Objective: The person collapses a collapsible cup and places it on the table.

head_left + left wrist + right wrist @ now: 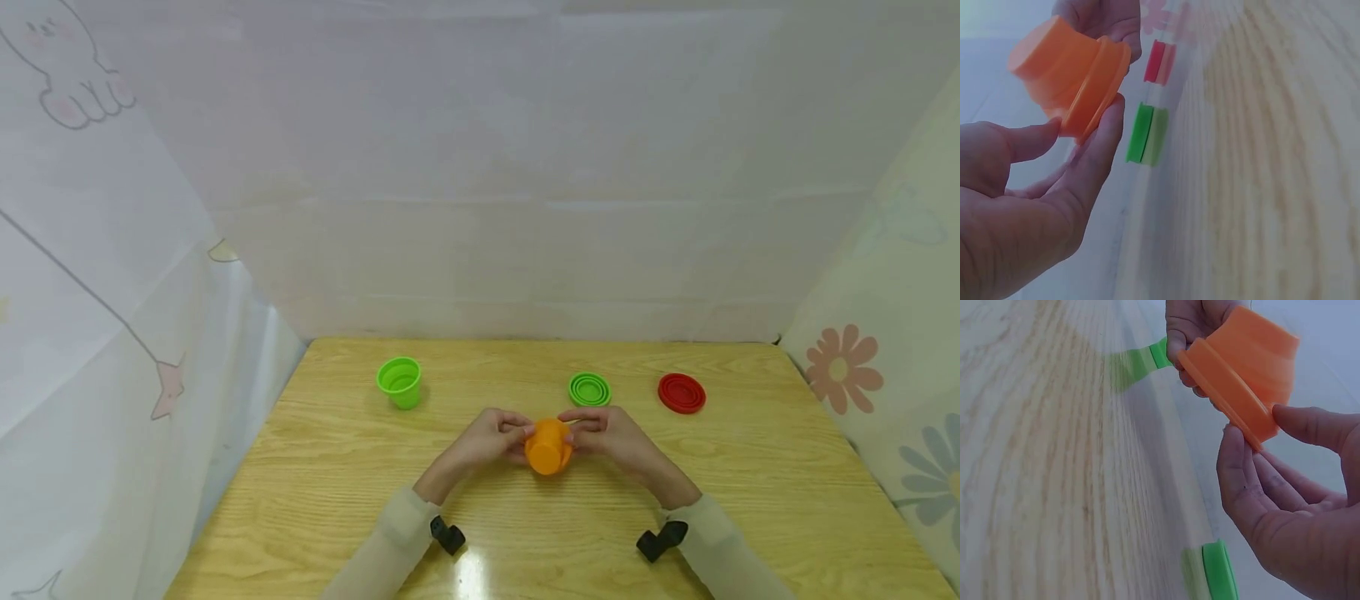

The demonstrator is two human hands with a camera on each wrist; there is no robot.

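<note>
An orange collapsible cup (548,452) is held above the middle of the table, tilted so that its base faces back toward the person. My left hand (482,440) pinches the rim on one side, thumb against the outer wall and fingers at the edge. On the opposite side my right hand (617,439) grips the rim in the same way. Both wrist views show the cup's body (1054,62) standing out from a wide stepped rim (1225,390). The inside of the cup is hidden.
Farther back on the wooden table (330,467), a green cup (400,383) stands upright and extended at the left. A flattened green cup (589,390) lies beyond my right hand, with a flattened red one (682,393) to its right. Pale cloth (480,208) hangs around the table.
</note>
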